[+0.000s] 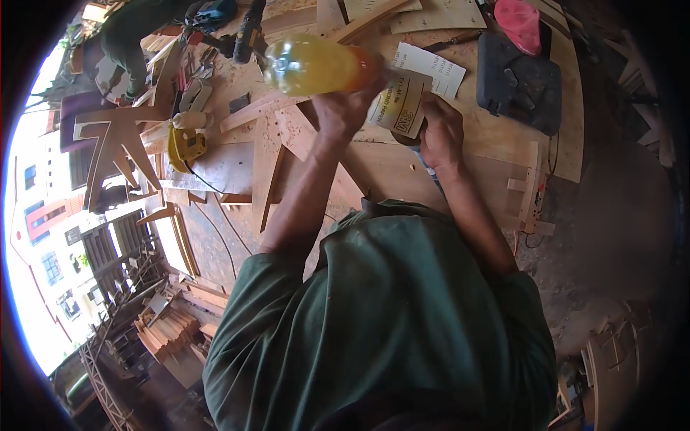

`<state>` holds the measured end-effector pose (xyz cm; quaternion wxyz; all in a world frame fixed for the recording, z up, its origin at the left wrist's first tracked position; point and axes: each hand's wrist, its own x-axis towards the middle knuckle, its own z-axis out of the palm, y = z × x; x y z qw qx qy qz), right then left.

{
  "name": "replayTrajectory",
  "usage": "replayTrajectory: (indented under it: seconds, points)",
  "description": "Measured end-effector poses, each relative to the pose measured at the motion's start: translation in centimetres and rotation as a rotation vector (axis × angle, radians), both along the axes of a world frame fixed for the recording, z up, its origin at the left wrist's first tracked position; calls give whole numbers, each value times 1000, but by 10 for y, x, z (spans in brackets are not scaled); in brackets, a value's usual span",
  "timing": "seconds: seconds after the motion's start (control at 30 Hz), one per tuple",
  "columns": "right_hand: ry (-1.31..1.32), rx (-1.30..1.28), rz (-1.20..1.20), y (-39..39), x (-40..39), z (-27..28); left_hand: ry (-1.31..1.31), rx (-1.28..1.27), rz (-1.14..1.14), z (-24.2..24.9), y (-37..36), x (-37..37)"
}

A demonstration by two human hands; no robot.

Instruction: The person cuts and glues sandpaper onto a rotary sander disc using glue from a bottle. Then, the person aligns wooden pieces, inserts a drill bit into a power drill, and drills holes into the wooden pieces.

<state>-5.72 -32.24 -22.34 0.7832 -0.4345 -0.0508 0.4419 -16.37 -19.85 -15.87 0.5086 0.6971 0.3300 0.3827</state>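
My left hand [346, 111] is wrapped round the narrow, orange-red end of a clear plastic bottle [305, 66] with yellow contents. The bottle lies sideways in the air over the workbench [438, 158], its broad end pointing left. In my right hand [442, 133] is a piece of sandpaper [401, 102], pinched at its right edge. Its printed backing faces up, and the words "bond paper" can be read. Another printed sheet [438, 68] lies on the bench just beyond it, partly covered.
A dark tool case [519, 85] and a pink object [517, 25] sit at the far right. To the left are a yellow power tool [187, 146] with a cord, a drill [249, 32] and angled wooden pieces [122, 136]. Another person [129, 47] stands at the upper left.
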Motion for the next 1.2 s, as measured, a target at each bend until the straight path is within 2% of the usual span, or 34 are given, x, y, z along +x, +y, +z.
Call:
replayTrajectory:
  seconds: [0.03, 0.13, 0.17, 0.27, 0.37, 0.47, 0.5, 0.6, 0.63, 0.77, 0.8, 0.83, 0.87, 0.9, 1.0, 1.1, 1.2]
  points:
    - [5, -28, -7, 0, -1, -2, 5, 118, -80, -3, -3, 2]
    - [3, -118, -39, 2, 9, -1, 254, 217, -230, -13, -25, -13]
    - [0, -161, -50, 2, 15, -2, 278, 159, -294, 11, -36, -14]
    - [23, -151, -115, -11, 35, -7, 72, -48, -233, -6, -34, -28]
    - [16, -130, -198, -22, 51, -10, 76, -76, -63, 11, -22, -26]
    - [-3, -123, -222, -32, 53, -17, -291, -350, 14, 1, -19, -9]
    - [-7, -116, -216, -35, 51, -19, -301, -359, 8, -10, -15, -4]
    - [40, -130, -220, -42, 45, -14, -212, -238, -22, -16, -23, 14]
    - [32, -113, -230, -47, 47, -18, -112, -166, -31, -14, -31, 18]
    - [88, -67, -474, -85, 91, -27, 98, -286, -295, -19, -51, 29]
    - [42, -84, -541, -101, 104, -18, 31, -391, -317, -23, -54, 36]
    - [96, -93, -600, -124, 125, -35, -36, -495, -331, -30, -55, 43]
    - [40, 34, -615, -146, 136, -34, -102, -598, -335, -40, -55, 49]
    - [40, -13, -685, -167, 149, -40, -203, -769, -348, -57, -52, 61]
    - [78, -43, -772, -214, 156, -25, -307, -1369, -368, -84, -24, 101]
    - [66, -41, -748, -251, 151, -24, -263, -1778, -373, -107, -2, 151]
    - [9, -19, -691, -277, 136, -28, -425, -1840, -427, -139, 12, 205]
